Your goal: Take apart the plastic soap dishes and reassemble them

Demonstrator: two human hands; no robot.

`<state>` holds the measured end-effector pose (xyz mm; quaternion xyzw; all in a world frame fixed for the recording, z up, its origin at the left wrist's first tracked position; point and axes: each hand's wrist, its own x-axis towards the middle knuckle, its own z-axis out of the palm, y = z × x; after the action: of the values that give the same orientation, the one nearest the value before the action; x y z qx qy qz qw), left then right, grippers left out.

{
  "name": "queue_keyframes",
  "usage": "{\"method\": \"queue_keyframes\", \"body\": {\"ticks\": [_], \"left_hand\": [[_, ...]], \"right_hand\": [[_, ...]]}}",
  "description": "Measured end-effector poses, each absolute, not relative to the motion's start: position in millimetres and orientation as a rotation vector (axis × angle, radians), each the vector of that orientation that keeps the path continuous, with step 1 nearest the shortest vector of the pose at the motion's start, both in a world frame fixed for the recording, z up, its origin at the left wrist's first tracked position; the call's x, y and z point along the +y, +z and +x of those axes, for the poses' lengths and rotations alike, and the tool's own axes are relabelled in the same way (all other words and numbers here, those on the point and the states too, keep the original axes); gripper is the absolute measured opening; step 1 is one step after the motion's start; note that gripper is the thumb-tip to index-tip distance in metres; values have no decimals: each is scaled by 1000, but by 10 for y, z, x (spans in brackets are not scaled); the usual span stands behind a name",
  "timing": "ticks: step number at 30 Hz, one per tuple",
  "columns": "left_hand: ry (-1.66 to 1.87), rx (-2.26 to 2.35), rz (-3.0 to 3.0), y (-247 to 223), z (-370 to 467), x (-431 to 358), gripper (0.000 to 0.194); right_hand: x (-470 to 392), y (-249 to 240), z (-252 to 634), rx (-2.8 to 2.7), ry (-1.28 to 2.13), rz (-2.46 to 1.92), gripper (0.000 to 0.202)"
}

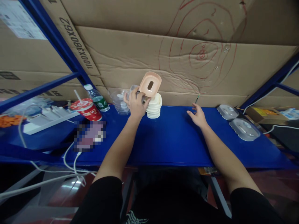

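In the head view my left hand (137,104) is closed on a peach-coloured plastic lid (153,81) with rounded corners and a dark oval slot in its middle. The lid is tilted above a stack of cream plastic lids (154,109). Clear plastic covers (120,101) are stacked just left of that hand, partly hidden by it. My right hand (197,115) is raised over the blue table, thumb and fingers apart. A thin pen-like stick (197,98) stands at its fingertips, against the cardboard; whether they touch it I cannot tell.
On the left of the blue table (173,137) are a red cup with a straw (87,109), a water bottle (97,99) and a white power strip (51,119). Two clear covers (244,129) lie at the right. A cardboard wall (130,46) rises behind.
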<state>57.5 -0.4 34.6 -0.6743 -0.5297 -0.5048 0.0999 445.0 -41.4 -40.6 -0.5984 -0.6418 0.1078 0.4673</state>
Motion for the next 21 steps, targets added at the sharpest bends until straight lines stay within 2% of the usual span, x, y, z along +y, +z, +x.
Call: {"method": "queue_keyframes", "body": {"ticks": [5,13,21], "left_hand": [[-1574,-1672,-1877,379,473,-1,46],[-1573,-1716,-1787,386,411,24,71],[-1567,-1724,-1791,377,458,2,79]], "right_hand": [[-408,-450,4411,-1664,292,-1449,90],[-420,-488,4393,-1715,282,-1475,88],[-421,-494,4403,-1735,216,-1456,81]]}}
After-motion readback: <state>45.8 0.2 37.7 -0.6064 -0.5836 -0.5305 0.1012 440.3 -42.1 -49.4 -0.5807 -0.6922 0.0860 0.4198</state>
